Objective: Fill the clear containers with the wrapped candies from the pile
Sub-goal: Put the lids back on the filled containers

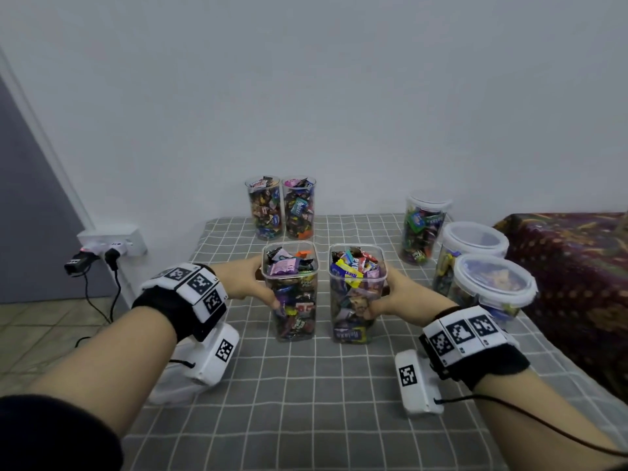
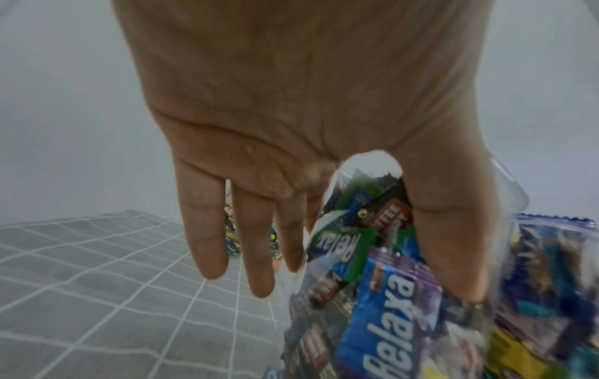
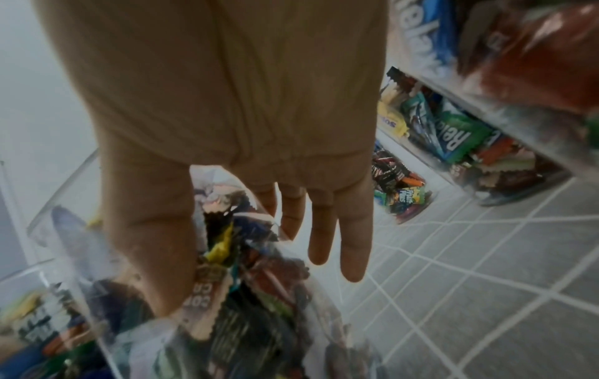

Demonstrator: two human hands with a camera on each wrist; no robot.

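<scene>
1. Two square containers stand side by side at the middle of the checked cloth (image 1: pixel 306 385), brimful of wrapped candies.
2. The left hand (image 1: pixel 249 282) grasps the left container (image 1: pixel 292 300), likely to move it aside.
3. The right hand (image 1: pixel 402 297) grasps the right container (image 1: pixel 355 300) likewise.
4. Two open tumblers (image 1: pixel 265 209) behind and three lidded jars (image 1: pixel 489 287) at right are already filled; no loose pile shows.
</scene>
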